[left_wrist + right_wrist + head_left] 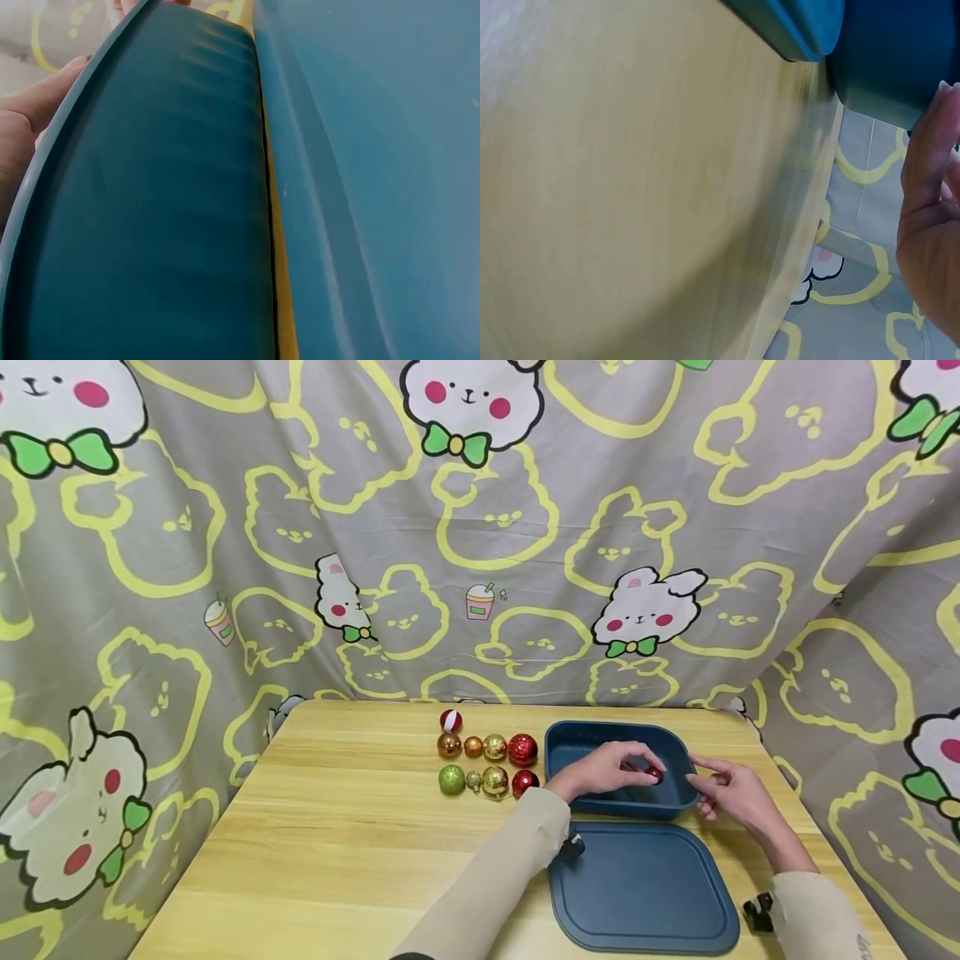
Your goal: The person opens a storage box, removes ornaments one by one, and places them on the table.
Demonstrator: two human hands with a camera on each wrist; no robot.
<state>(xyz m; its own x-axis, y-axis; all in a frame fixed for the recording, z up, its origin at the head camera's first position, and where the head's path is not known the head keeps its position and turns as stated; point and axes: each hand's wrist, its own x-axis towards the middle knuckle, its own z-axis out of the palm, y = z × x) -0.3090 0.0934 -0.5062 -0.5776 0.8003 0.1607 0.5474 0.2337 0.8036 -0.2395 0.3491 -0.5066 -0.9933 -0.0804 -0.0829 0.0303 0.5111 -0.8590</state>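
In the head view a blue rectangular box [618,811] stands open at the right of the table. My left hand [603,768] reaches over its near wall and pinches a small dark red ball ornament [655,774] inside, between thumb and fingertips. At the box's right end, my right hand [735,795] has its fingertips at the rim. In the right wrist view the fingers [928,150] lie along the outer wall, fairly straight. Nearer to me lies the flat blue lid [645,889]. The left wrist view is mostly filled by the box wall [157,187] and lid [405,187].
Left of the box, ball ornaments stand in rows: a red-and-white one [451,721], a green one [452,780], a large red one [522,749], a darker red one [525,782], plus several gold and copper ones. A patterned curtain [517,543] hangs behind the wooden table [337,827].
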